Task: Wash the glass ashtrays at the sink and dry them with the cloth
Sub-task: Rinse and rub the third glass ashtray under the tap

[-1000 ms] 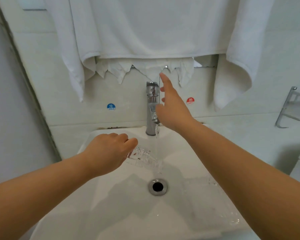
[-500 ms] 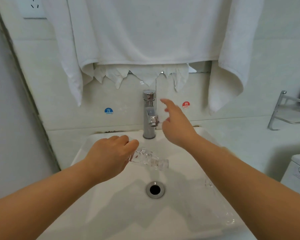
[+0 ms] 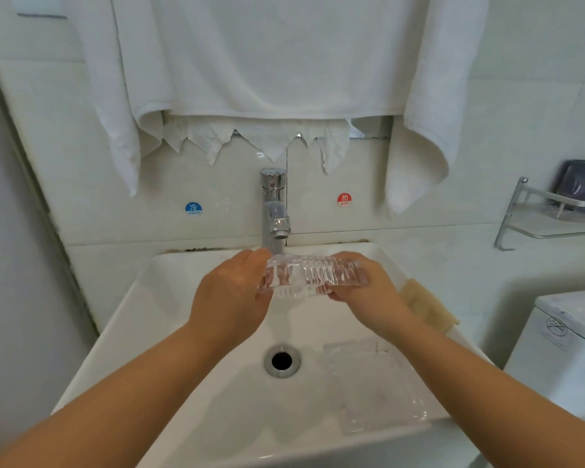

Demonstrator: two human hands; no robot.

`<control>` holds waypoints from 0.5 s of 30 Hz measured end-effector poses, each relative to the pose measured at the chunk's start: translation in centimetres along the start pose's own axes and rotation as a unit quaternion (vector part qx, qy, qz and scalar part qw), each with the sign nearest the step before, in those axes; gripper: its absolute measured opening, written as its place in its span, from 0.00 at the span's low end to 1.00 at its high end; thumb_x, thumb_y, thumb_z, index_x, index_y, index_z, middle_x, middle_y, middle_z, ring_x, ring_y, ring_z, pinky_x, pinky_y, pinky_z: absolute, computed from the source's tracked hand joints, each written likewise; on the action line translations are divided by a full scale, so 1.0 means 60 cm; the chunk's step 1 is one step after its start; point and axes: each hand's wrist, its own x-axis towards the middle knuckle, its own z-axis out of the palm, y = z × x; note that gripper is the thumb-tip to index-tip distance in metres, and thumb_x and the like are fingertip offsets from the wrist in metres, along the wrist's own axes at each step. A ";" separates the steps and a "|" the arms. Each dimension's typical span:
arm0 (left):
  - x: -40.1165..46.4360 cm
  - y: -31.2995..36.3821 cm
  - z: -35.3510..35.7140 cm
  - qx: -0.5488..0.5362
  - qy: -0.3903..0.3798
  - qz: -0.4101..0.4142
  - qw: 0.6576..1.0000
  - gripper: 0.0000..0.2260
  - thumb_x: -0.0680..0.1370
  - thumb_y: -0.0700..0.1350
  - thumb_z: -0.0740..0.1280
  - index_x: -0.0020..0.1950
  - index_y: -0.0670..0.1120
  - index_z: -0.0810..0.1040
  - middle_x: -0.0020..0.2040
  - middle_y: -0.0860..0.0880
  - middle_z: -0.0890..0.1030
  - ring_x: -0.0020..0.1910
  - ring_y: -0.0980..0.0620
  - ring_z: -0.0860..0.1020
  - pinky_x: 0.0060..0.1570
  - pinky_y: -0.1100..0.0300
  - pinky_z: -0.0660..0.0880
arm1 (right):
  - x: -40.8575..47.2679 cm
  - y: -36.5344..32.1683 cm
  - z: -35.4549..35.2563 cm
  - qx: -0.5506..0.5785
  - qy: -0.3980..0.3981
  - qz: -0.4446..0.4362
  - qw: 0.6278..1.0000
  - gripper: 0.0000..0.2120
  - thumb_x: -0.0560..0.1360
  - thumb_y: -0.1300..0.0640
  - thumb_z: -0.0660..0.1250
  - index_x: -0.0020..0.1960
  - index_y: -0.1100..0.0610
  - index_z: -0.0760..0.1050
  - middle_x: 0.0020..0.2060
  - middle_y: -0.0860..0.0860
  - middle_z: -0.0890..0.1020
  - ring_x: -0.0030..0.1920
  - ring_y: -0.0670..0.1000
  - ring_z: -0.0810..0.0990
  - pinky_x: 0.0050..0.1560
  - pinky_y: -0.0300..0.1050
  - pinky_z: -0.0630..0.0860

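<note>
A clear ribbed glass ashtray is held over the white sink, just below the chrome tap. My left hand grips its left end and my right hand grips its right end. No water runs from the tap. A second clear glass ashtray lies in the basin to the right of the drain. A yellowish cloth lies on the sink's right rim behind my right forearm.
White towels hang on the wall above the tap. Cold and hot stickers flank the tap. A metal shelf with a dark dish sits at the right, a white toilet tank below it.
The water stopped. My right hand left the tap handle and came down to take the ashtray's right end. Both hands lifted the ashtray toward the tap.
</note>
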 end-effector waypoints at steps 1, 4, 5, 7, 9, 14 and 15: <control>0.000 0.000 0.004 -0.006 0.002 -0.005 1.000 0.11 0.72 0.45 0.61 0.54 0.47 0.70 0.39 0.44 0.81 0.32 0.43 0.79 0.27 0.55 0.77 | 0.001 -0.003 -0.006 -0.014 0.006 -0.006 1.000 0.09 0.73 0.65 0.66 0.43 0.52 0.78 0.40 0.52 0.82 0.44 0.58 0.81 0.51 0.62 0.78; 0.002 0.000 0.013 -0.010 -0.010 -0.056 0.998 0.13 0.73 0.45 0.65 0.56 0.43 0.77 0.43 0.43 0.83 0.36 0.41 0.82 0.33 0.57 0.76 | 0.000 -0.008 -0.016 -0.059 -0.005 -0.019 0.998 0.10 0.75 0.65 0.65 0.42 0.50 0.77 0.38 0.48 0.81 0.43 0.53 0.81 0.48 0.54 0.80; 0.002 0.003 0.017 -0.005 -0.010 -0.062 0.998 0.13 0.75 0.46 0.64 0.55 0.42 0.79 0.43 0.44 0.84 0.36 0.41 0.82 0.34 0.58 0.75 | -0.001 -0.009 -0.020 -0.078 -0.001 -0.029 0.997 0.11 0.75 0.64 0.65 0.41 0.49 0.76 0.37 0.46 0.80 0.40 0.50 0.80 0.45 0.47 0.79; 0.003 0.010 0.019 0.001 -0.012 -0.056 0.998 0.15 0.77 0.49 0.60 0.54 0.41 0.80 0.44 0.45 0.84 0.36 0.43 0.82 0.34 0.61 0.72 | -0.002 -0.016 -0.028 -0.110 0.013 -0.052 0.993 0.12 0.74 0.65 0.64 0.40 0.49 0.75 0.36 0.45 0.78 0.37 0.44 0.77 0.38 0.35 0.72; 0.011 0.015 0.020 -0.011 -0.024 -0.082 0.996 0.16 0.80 0.51 0.60 0.56 0.41 0.79 0.45 0.45 0.83 0.39 0.43 0.81 0.36 0.61 0.70 | 0.000 -0.020 -0.037 -0.108 0.006 -0.045 0.993 0.11 0.75 0.64 0.64 0.40 0.50 0.75 0.36 0.45 0.78 0.38 0.47 0.77 0.37 0.35 0.72; 0.023 0.030 0.027 -0.028 -0.049 -0.131 0.990 0.17 0.82 0.53 0.57 0.62 0.45 0.76 0.51 0.45 0.82 0.46 0.43 0.79 0.42 0.58 0.70 | 0.004 -0.018 -0.047 -0.078 0.010 0.005 0.997 0.13 0.74 0.65 0.64 0.39 0.48 0.74 0.34 0.48 0.80 0.37 0.49 0.79 0.44 0.46 0.80; 0.025 0.036 0.032 -0.031 -0.072 -0.146 0.986 0.16 0.82 0.52 0.58 0.64 0.45 0.74 0.54 0.45 0.81 0.50 0.44 0.79 0.44 0.58 0.70 | 0.005 -0.012 -0.052 -0.061 0.003 0.028 0.998 0.10 0.74 0.65 0.65 0.40 0.51 0.75 0.35 0.52 0.81 0.38 0.55 0.81 0.48 0.55 0.80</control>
